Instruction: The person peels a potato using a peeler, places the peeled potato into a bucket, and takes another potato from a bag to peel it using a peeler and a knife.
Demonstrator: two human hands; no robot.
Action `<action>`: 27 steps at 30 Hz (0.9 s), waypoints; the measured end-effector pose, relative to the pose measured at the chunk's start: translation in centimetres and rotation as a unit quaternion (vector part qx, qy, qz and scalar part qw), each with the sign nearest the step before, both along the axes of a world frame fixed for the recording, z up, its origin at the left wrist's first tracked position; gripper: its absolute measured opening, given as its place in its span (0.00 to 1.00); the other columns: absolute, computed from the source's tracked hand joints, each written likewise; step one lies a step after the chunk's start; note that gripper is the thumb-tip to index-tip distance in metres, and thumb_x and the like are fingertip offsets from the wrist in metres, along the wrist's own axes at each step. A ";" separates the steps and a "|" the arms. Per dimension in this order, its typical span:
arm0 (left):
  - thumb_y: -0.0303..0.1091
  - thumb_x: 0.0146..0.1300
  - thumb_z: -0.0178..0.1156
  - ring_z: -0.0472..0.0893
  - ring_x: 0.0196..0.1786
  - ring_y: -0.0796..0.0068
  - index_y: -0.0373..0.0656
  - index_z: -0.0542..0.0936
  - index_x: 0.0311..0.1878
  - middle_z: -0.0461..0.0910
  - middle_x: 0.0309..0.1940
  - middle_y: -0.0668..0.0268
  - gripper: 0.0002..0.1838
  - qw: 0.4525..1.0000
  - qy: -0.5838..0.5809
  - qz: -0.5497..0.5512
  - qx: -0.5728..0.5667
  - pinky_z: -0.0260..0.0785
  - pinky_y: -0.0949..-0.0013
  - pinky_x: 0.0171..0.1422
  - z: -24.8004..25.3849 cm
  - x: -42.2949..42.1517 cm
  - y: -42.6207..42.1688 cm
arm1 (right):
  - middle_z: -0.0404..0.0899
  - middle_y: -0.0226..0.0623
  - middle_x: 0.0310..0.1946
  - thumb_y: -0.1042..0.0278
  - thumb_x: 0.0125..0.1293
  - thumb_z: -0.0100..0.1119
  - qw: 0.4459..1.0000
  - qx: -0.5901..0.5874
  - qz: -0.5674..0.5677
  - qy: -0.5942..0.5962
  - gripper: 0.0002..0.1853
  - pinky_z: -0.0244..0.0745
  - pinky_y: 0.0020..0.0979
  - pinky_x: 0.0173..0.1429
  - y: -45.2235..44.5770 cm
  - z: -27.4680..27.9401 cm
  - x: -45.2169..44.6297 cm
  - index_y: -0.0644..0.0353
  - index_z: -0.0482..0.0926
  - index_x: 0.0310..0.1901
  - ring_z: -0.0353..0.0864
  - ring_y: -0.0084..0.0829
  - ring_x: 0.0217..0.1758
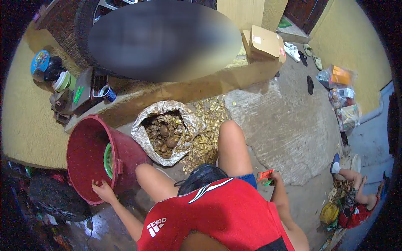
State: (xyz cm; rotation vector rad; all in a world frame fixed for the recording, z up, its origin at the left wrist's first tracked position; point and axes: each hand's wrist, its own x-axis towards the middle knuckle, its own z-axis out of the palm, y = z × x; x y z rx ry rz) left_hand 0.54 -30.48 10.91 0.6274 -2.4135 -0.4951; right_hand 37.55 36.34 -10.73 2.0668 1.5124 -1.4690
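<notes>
My left hand (104, 192) is at the lower rim of a large dark red tub (132, 152), its fingers curled over the opening. A small brown bit shows at the fingertips, too small to name. The tub lies tilted with its mouth facing left, and a green basket (109, 161) is partly visible inside. My right hand (276, 179), beside my right thigh, is closed on a small red-orange and green object (264, 175) whose kind I cannot make out. Between tub and knees stands an open white sack (144, 136) holding round brown roots (164, 132) and scraps.
Pale peelings (205, 142) cover the ground right of the sack. Behind runs a low concrete ledge (176, 92) with a blue cup (108, 93) and a cardboard box (266, 42). Another person (356, 196) sits at far right, near several filled plastic bags (347, 117).
</notes>
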 end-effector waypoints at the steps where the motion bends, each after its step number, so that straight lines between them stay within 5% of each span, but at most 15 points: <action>1: 0.33 0.56 0.59 0.77 0.37 0.64 0.44 0.66 0.57 0.73 0.46 0.61 0.25 1.000 0.003 -0.004 0.000 0.67 0.61 0.43 -0.2 -0.1 -0.3 | 0.72 0.45 0.20 0.73 0.51 0.49 1.000 0.003 0.000 -0.001 0.07 0.71 0.45 0.18 0.1 0.0 -0.1 0.68 0.73 0.28 0.75 0.39 0.18; 8: 0.34 0.55 0.59 0.77 0.41 0.63 0.43 0.68 0.56 0.73 0.46 0.60 0.24 0.999 0.013 -0.034 -0.028 0.67 0.62 0.45 -2.1 -0.3 -2.5 | 0.71 0.44 0.20 0.71 0.50 0.50 0.998 -0.029 -0.013 0.050 0.07 0.70 0.42 0.17 1.4 -1.8 1.3 0.66 0.73 0.28 0.74 0.38 0.17; 12: 0.35 0.55 0.59 0.75 0.45 0.63 0.43 0.68 0.55 0.73 0.46 0.60 0.23 1.000 -0.029 0.004 -0.004 0.66 0.63 0.47 0.1 0.1 -0.3 | 0.71 0.44 0.19 0.69 0.51 0.50 0.984 -0.089 -0.064 0.137 0.09 0.69 0.42 0.18 4.6 -9.5 4.7 0.67 0.73 0.30 0.74 0.39 0.18; 15: 0.35 0.55 0.59 0.75 0.46 0.63 0.43 0.68 0.55 0.73 0.46 0.60 0.23 0.999 -0.027 -0.001 0.018 0.66 0.63 0.48 0.5 0.0 0.2 | 0.72 0.43 0.20 0.70 0.53 0.49 0.982 0.053 0.179 0.011 0.09 0.69 0.43 0.19 4.8 -10.9 4.9 0.66 0.74 0.32 0.73 0.39 0.18; 18: 0.35 0.56 0.59 0.76 0.44 0.63 0.43 0.68 0.56 0.73 0.46 0.60 0.23 1.000 0.001 -0.012 -0.006 0.66 0.64 0.48 -0.9 0.1 -1.1 | 0.71 0.42 0.21 0.70 0.55 0.51 0.992 -0.032 -0.100 0.075 0.06 0.70 0.45 0.25 1.1 -2.9 1.5 0.63 0.73 0.29 0.76 0.40 0.28; 21: 0.34 0.56 0.58 0.76 0.42 0.65 0.44 0.68 0.56 0.73 0.45 0.61 0.23 1.000 0.006 -0.005 0.002 0.66 0.65 0.47 -1.1 0.0 -1.1 | 0.72 0.42 0.25 0.69 0.55 0.51 0.999 -0.016 -0.013 0.050 0.06 0.70 0.45 0.26 -1.3 1.1 -0.6 0.63 0.73 0.31 0.75 0.40 0.26; 22: 0.34 0.56 0.58 0.76 0.41 0.65 0.44 0.68 0.56 0.73 0.45 0.61 0.23 1.000 -0.001 -0.010 0.012 0.66 0.65 0.46 -0.6 0.2 -0.9 | 0.72 0.43 0.20 0.64 0.57 0.50 0.985 -0.053 -0.124 0.111 0.10 0.69 0.42 0.21 0.2 -7.7 2.6 0.63 0.75 0.31 0.71 0.38 0.18; 25: 0.33 0.56 0.58 0.76 0.38 0.66 0.43 0.68 0.56 0.73 0.45 0.61 0.22 0.999 -0.004 -0.004 0.041 0.66 0.65 0.45 -0.5 0.0 -0.7 | 0.67 0.37 0.22 0.69 0.53 0.52 0.997 -0.070 -0.010 0.040 0.04 0.66 0.44 0.24 -0.6 -2.7 0.2 0.58 0.69 0.26 0.68 0.36 0.21; 27: 0.32 0.56 0.58 0.75 0.37 0.67 0.43 0.68 0.55 0.74 0.45 0.61 0.22 0.999 -0.011 0.005 0.047 0.66 0.65 0.43 -0.3 0.0 -0.6 | 0.72 0.40 0.21 0.64 0.57 0.51 0.996 0.001 0.072 0.045 0.09 0.67 0.42 0.22 -0.1 -4.7 0.4 0.60 0.74 0.28 0.70 0.36 0.18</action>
